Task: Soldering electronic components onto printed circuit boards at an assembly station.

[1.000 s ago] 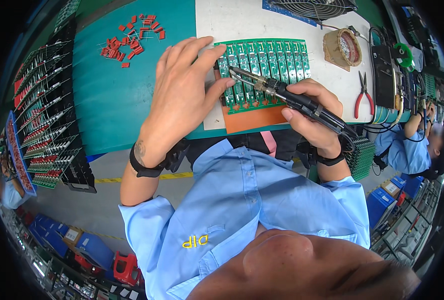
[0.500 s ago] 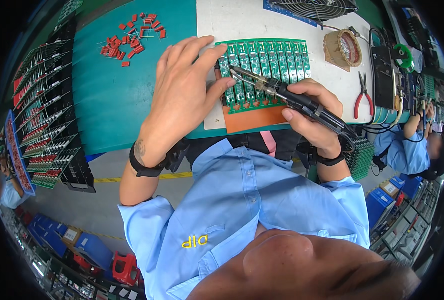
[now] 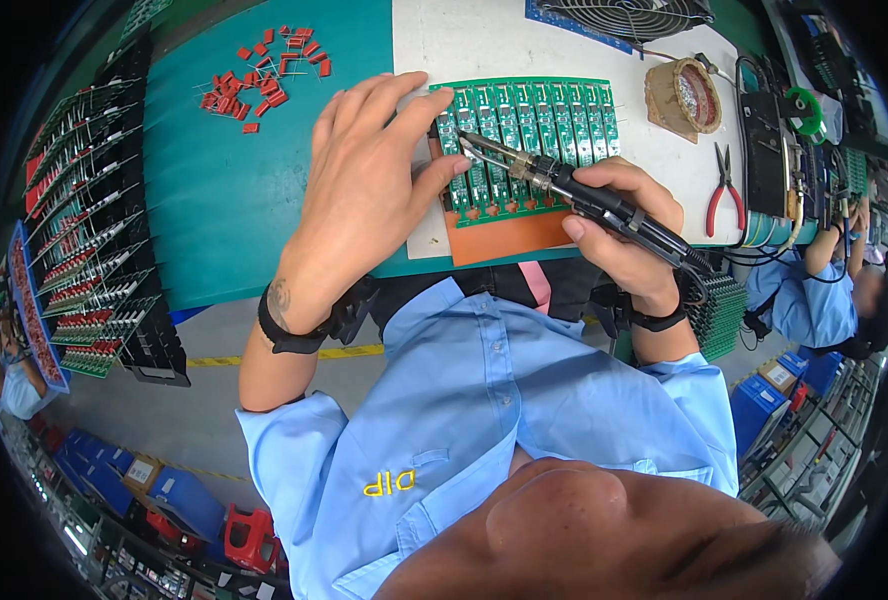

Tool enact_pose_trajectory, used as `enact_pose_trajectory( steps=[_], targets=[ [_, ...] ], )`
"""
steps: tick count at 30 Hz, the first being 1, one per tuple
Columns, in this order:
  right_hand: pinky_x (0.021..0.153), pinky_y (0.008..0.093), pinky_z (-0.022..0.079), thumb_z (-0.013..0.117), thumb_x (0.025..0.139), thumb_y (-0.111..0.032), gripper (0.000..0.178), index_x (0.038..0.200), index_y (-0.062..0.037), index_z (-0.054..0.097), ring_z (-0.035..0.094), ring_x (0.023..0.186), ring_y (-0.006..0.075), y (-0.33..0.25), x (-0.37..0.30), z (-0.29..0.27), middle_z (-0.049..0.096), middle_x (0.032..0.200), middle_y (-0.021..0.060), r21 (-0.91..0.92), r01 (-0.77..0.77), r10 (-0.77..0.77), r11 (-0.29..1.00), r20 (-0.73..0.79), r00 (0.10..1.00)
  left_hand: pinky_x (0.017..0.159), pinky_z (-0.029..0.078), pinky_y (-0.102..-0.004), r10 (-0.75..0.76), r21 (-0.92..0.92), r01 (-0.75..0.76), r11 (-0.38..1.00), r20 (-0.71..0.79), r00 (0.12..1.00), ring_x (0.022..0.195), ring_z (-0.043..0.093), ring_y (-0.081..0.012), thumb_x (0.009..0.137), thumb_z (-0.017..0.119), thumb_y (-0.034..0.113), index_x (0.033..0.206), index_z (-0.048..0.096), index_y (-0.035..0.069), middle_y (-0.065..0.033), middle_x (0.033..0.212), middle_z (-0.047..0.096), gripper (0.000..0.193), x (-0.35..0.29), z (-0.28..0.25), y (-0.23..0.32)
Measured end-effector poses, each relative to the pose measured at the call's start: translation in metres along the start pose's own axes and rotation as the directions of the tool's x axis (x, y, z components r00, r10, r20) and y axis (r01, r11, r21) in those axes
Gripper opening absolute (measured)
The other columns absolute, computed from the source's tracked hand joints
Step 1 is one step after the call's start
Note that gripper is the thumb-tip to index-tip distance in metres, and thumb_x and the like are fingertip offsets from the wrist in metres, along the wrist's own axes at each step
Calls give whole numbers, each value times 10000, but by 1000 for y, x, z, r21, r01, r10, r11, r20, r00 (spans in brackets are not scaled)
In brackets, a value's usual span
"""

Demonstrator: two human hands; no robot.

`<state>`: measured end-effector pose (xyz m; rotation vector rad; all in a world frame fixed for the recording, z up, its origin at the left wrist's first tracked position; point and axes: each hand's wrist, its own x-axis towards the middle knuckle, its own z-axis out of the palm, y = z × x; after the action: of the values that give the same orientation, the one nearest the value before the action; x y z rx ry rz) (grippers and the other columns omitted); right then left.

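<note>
My left hand lies flat with its fingers spread and released, grasping nothing; the fingertips press on the left end of the green circuit board panel, and the thumb rests against the panel's lower left edge. The panel sits on an orange mat, which lies on the white sheet covering the right part of the teal workbench, directly in front of my chest. My right hand is clenched around the black handle of the soldering iron, with the thumb along the underside of the grip. The iron is tilted, and its metal tip points up and to the left, meeting the panel near its left end, just beside my left index finger. A scatter of small red components lies on the teal surface, well apart from the panel. Red-handled pliers lie to the right of my right hand. A wound coil and a fan grille sit beyond the panel. Racks of loaded boards stand along the left edge. Another person in a blue sleeve works at the far right.
</note>
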<state>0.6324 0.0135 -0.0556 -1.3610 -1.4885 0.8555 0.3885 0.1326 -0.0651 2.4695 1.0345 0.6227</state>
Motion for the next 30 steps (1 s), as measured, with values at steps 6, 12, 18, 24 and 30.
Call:
enact_pose_trajectory(
  steps=[6,12,18,24,30],
  targets=[
    [761,255,498,799,757,-38,383,1104,36,655,628,846,137,0,0,-1,676,980,104,2,-16,16,1000,1,1000,1090,340,-479,-2,3,2,1000,1,1000,1292,479,-340,805,796,222,1237,642,72,-139,1348,574,483,0,0,0],
    [758,259,505,796,764,-41,386,1112,36,648,636,841,141,2,0,-2,676,971,105,25,-21,21,999,4,1000,1084,352,-467,-1,16,1,1000,8,1000,1290,486,-341,815,795,229,1263,636,80,-133,1363,573,498,0,0,-1],
    [755,265,509,807,774,-61,423,1144,37,626,643,841,154,3,-16,-16,672,957,111,43,-22,22,999,-8,1000,1068,379,-445,-4,29,4,1000,19,1000,1282,503,-341,825,793,222,1295,628,79,-120,1381,574,518,0,-2,1],
    [757,300,518,739,867,-81,404,1212,43,571,644,836,187,20,-46,-48,661,969,137,58,155,-115,986,-436,893,1090,360,-471,7,8,-7,1000,30,1000,1283,495,-354,813,798,234,1269,641,70,-141,1357,581,509,3,-1,1],
    [784,327,526,651,940,-58,363,1269,40,534,640,857,203,51,-46,-68,661,1002,155,-166,-90,-44,982,-665,745,1086,368,-467,15,-10,-15,1000,27,1000,1274,505,-361,820,794,217,1295,611,34,-160,1352,580,541,3,-2,4]
  ],
)
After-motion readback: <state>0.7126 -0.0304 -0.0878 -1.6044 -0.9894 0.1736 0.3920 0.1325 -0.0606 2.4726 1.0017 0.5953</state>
